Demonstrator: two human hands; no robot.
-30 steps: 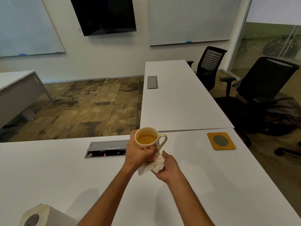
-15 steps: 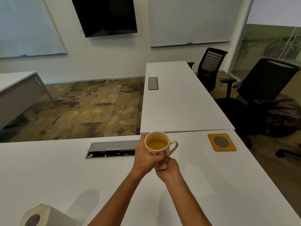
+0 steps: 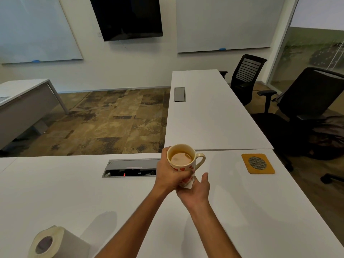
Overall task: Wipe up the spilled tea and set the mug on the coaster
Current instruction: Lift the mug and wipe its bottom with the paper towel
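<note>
My left hand (image 3: 166,176) grips a cream mug (image 3: 193,164) with red hearts, held above the white table (image 3: 74,192); tea fills it partway. My right hand (image 3: 197,192) is just under the mug's base, thumb raised, holding a white tissue (image 3: 188,186) against the bottom; its fingers are hidden below the mug. A yellow square coaster (image 3: 257,163) with a grey mesh centre lies on the table to the right, apart from both hands. No spill shows on the table.
A tissue roll (image 3: 50,243) lies at the near left. An open cable box (image 3: 130,167) is sunk into the table left of the mug. A second white table (image 3: 204,112) extends away. Black office chairs (image 3: 312,101) stand at the right.
The mug and both hands have shifted right toward the coaster. My right hand has come under the mug's base with the tissue, and its thumb has opened upward.
</note>
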